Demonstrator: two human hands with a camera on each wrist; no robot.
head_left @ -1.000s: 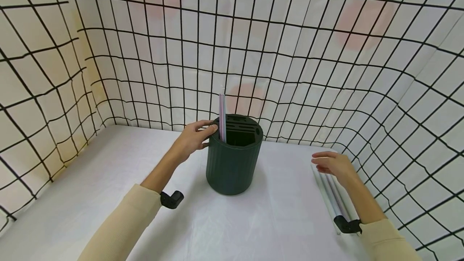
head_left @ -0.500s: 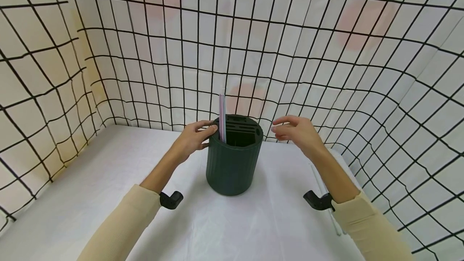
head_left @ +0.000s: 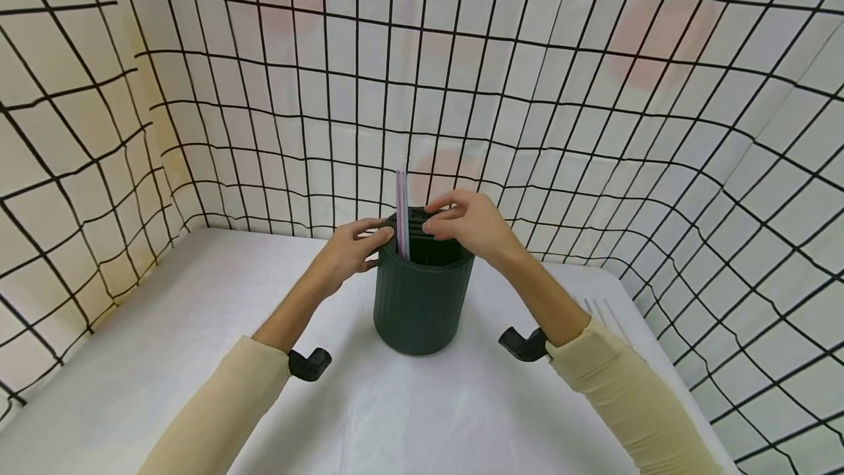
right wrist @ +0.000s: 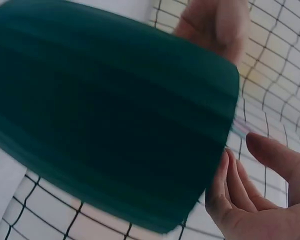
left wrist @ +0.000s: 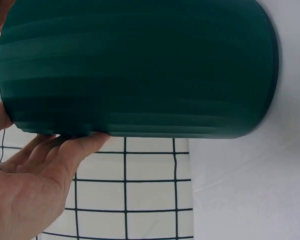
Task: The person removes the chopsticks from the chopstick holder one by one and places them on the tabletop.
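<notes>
A dark green ribbed utensil holder [head_left: 422, 306] stands upright in the middle of the table, with narrow slots at the back of its top and a larger opening in front. Thin pastel sticks [head_left: 402, 211] rise from its left side. My left hand [head_left: 346, 251] grips the holder at its upper left; its thumb rests at the rim and its fingers lie along the side, as the left wrist view shows. Over the holder's top hovers my right hand [head_left: 475, 226], thumb and fingers apart and loosely bent, to the right of the sticks. Nothing shows between its fingers [right wrist: 235, 185].
More thin sticks [head_left: 596, 308] lie on the white table [head_left: 395, 416] at the right, partly hidden by my right forearm. A black wire grid [head_left: 356, 101] encloses the table at the back and both sides, with pale cloth behind it.
My right hand has moved left from above the sticks on the table, past the holder's right side, to over its top. My left hand keeps its hold on the holder.
</notes>
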